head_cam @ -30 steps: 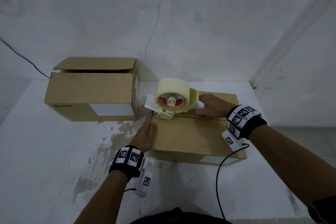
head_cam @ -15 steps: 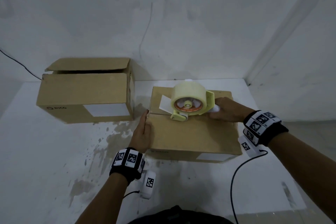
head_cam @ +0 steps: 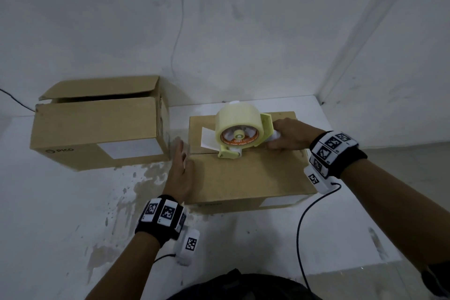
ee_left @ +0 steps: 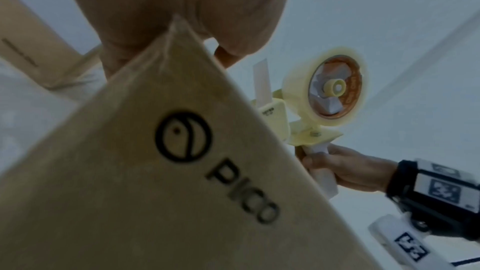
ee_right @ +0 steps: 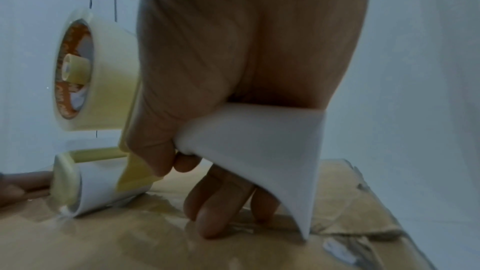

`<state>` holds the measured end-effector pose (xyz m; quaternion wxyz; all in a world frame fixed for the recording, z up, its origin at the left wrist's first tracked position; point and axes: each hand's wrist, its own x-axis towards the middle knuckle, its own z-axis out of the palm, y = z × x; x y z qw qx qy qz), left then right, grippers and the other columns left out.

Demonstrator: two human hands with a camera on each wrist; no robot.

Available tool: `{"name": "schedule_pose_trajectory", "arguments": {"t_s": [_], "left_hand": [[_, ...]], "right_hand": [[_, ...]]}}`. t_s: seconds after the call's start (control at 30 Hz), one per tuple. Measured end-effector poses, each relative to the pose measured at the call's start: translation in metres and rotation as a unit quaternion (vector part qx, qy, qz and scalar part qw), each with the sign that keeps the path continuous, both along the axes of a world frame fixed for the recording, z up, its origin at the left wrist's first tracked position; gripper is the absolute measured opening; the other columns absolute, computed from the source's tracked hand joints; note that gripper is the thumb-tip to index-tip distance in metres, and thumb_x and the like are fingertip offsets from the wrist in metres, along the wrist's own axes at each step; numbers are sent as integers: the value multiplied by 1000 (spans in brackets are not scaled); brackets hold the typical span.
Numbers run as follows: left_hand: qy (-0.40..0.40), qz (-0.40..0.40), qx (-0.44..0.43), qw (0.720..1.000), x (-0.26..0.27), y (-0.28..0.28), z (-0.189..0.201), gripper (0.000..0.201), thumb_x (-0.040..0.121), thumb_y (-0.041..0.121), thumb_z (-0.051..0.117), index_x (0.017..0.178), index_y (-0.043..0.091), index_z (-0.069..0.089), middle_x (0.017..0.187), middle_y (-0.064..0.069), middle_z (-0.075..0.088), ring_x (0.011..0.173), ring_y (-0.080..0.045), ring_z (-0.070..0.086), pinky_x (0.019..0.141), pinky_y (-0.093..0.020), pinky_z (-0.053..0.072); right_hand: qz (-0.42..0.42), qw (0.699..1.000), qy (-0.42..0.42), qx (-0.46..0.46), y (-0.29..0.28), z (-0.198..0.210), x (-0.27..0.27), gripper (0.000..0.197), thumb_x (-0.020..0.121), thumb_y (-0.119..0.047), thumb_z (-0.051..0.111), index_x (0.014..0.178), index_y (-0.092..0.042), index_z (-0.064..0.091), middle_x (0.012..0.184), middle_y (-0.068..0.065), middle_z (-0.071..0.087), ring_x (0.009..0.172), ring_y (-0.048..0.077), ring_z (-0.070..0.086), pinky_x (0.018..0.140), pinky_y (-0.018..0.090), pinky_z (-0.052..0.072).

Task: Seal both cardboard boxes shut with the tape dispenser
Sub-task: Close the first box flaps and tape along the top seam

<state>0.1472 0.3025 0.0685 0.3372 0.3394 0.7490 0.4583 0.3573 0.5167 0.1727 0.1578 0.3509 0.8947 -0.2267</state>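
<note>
The tape dispenser (head_cam: 239,135) is gripped by its white handle in the right hand (head_cam: 291,134), fingers curled round it, its roller set on the centre seam of the closed near box (head_cam: 250,178). The left hand (head_cam: 179,170) is pressed flat, fingers straight together, against that box's left end. The second box (head_cam: 97,126), flap raised, is placed toward the white surface's (head_cam: 60,214) far-left corner.

You have two brown cardboard boxes, one open-flapped (head_cam: 97,126) and one closed (head_cam: 248,173), one pale yellow tape dispenser (head_cam: 239,135), and seemingly one roll on it.
</note>
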Motion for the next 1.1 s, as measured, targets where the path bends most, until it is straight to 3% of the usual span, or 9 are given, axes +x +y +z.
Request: {"name": "schedule_pose_trajectory", "arguments": {"t_s": [0.1,0.2,0.27,0.4,0.6,0.73,0.87,1.0,1.1], "left_hand": [[32,-17,-24,999,-8,11,1,58,104,32,32,154,21,5,161,4,12,146,-12,17,112,-22,14],[24,-15,-37,999,-3,13,5,49,105,34,27,152,24,18,151,9,29,137,-9,29,105,-18,19],[13,-4,-43,999,2,11,9,46,105,33,26,150,27,24,142,9,36,129,-10,35,102,-19,23],[-10,40,-74,996,3,11,7,47,103,42,25,150,33,28,153,-8,36,139,-27,34,113,-34,24],[-32,57,-68,996,9,12,13,46,104,40,25,148,31,31,153,-9,34,141,-27,31,114,-35,22],[-27,49,-75,996,8,12,11,47,104,42,24,149,30,32,153,-9,35,140,-28,32,114,-37,23],[-18,42,-83,995,7,13,11,47,104,40,24,149,29,30,154,-7,33,141,-26,30,114,-36,21],[-3,43,-96,994,3,23,16,43,105,31,25,146,25,37,149,-9,40,136,-28,37,105,-33,28],[34,43,-86,995,5,27,11,41,105,26,24,140,18,42,142,-13,48,128,-30,44,94,-28,29]], "right_hand": [[2,1000,-3,8,1,-2,0,31,90,-35,66,105,-8,63,98,13,68,85,26,60,79,38,50],[7,1000,-2,5,3,-5,1,33,90,-35,65,107,-7,63,100,13,68,88,28,63,81,39,52],[10,1000,0,-3,6,-7,4,26,91,-33,65,102,-9,60,96,10,65,87,26,60,76,35,49],[8,1000,7,-11,11,-9,17,17,90,-29,66,91,-16,54,89,5,61,82,23,58,72,33,46],[-41,999,6,-15,28,-17,54,25,87,-27,68,72,-26,48,75,-2,57,72,19,55,69,33,47],[-91,996,16,-22,36,-20,75,19,84,-25,71,81,-9,61,77,8,67,68,21,62,64,34,51],[-92,994,33,-38,40,-22,75,18,82,-26,73,79,-13,62,75,9,69,65,21,65,62,35,53],[-100,992,48,-54,41,-14,73,17,78,-27,75,73,-16,63,68,7,68,59,21,63,54,29,49],[-111,990,50,-70,39,-6,70,23,67,-39,72,68,-17,64,57,0,61,52,16,56,43,24,43]]}}
